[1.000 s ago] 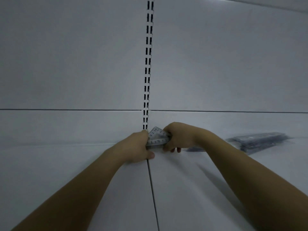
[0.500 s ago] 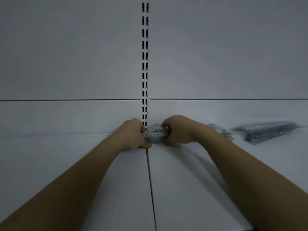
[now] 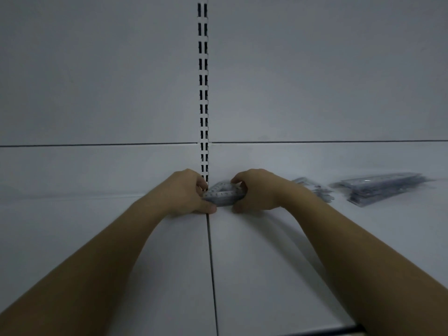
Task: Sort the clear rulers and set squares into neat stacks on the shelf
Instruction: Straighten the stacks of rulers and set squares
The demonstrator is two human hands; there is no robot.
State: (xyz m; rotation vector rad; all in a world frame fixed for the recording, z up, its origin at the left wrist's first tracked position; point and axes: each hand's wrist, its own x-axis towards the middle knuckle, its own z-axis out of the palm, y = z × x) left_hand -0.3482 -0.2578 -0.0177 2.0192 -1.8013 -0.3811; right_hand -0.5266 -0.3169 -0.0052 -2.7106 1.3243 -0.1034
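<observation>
Head: set squares [image 3: 224, 196] between hands [image 3: 186, 192] [image 3: 258, 190]

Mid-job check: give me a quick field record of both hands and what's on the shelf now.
left hand: grips the set squares at their left end
right hand: grips their right end
set squares: small clear stack by the slotted upright, at the back of the shelf
loose pieces: blurred, behind right wrist
ruler stack: far right, untouched

Shop shelving bay.
White metal shelf [image 3: 266, 263], slotted upright [image 3: 203, 93] and packaged rulers [image 3: 378, 187] indicate retail display.
</observation>
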